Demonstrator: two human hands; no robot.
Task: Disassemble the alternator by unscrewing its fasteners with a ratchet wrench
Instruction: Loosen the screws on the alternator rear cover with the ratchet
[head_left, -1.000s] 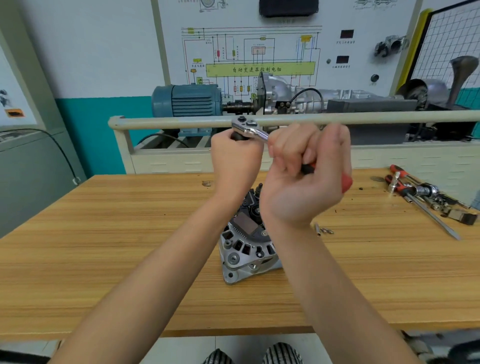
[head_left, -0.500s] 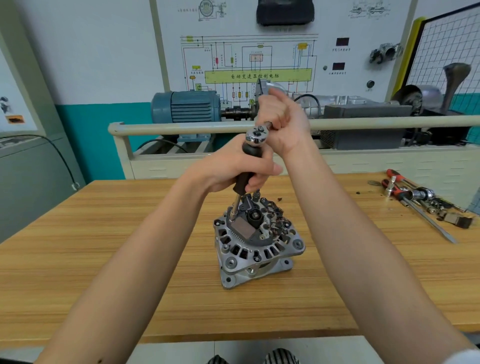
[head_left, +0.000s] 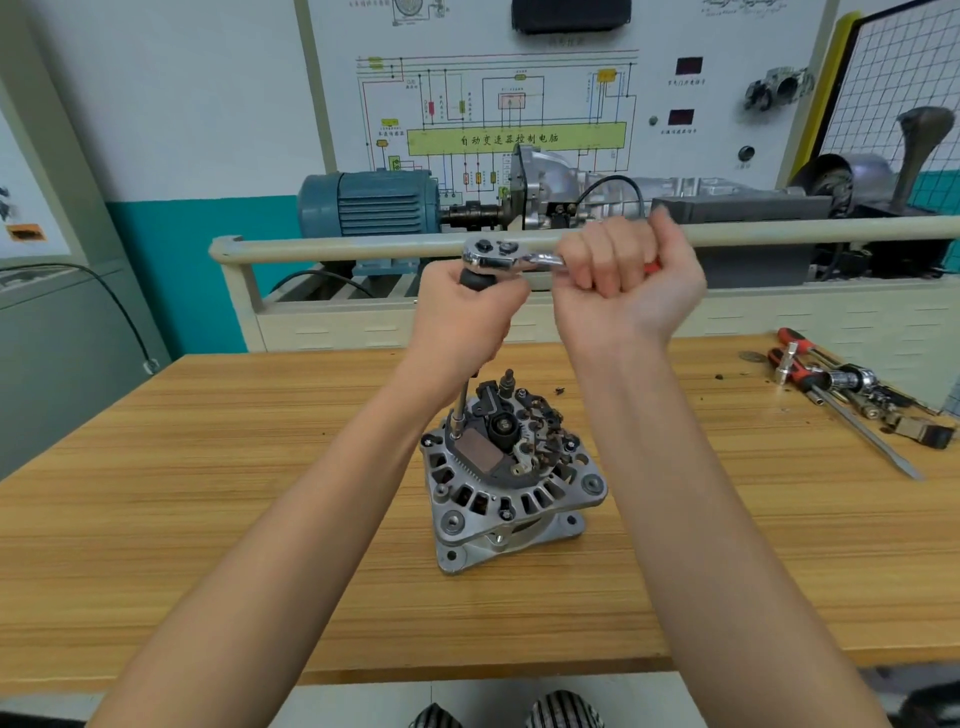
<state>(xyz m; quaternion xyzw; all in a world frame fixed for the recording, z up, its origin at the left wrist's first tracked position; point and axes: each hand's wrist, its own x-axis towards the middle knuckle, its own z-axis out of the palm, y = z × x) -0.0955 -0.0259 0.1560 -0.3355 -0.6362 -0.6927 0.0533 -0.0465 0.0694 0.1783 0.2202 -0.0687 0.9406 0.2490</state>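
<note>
The silver alternator (head_left: 511, 478) stands on the wooden table (head_left: 208, 493), its open rear face with dark parts turned up. A chrome ratchet wrench (head_left: 498, 254) sits above it on a long extension bar (head_left: 461, 402) whose tip meets a fastener at the alternator's upper left. My left hand (head_left: 467, 317) grips the black upper part of the bar just under the ratchet head. My right hand (head_left: 623, 283) is curled round the wrench's red handle, which points right.
Screwdrivers, sockets and small tools (head_left: 852, 389) lie at the table's right. A beige rail (head_left: 332, 244) runs behind the table, with a blue motor (head_left: 369, 202) and a wiring panel beyond it. Small loose bits (head_left: 560, 389) lie behind the alternator.
My right hand has swung the wrench handle from pointing away at the back round to the right. My left hand has stayed on the bar.
</note>
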